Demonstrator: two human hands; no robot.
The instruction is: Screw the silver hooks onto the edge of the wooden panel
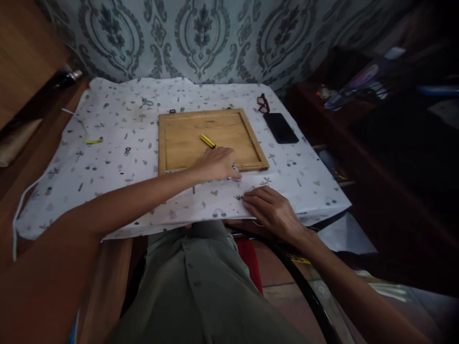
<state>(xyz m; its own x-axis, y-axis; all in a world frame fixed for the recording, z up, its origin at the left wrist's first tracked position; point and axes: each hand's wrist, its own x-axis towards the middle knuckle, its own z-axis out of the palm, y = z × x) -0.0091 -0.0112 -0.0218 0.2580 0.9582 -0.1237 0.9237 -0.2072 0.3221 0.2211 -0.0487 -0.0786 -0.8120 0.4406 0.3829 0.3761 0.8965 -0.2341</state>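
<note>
My left hand (221, 162) is closed around a slim yellow-and-black tool (208, 140) that looks like a utility knife. Its handle sticks out beyond my fingers; the other end is mostly hidden. This hand rests over the front edge of a wooden framed board (211, 131), which lies on a white patterned cloth (118, 191). Nearer to me and to the right, my right hand (270, 208) presses bunched fingers onto the cloth by its front edge and appears to grip it; the thumb is partly hidden.
Right of the board lie a black phone (280, 128) and dark-red glasses (263, 103). A yellow strip (92, 141) and a white cable (27, 191) are at the left. A bottle (362, 79) stands on the dark furniture at right. Patterned curtain (202, 38) hangs behind.
</note>
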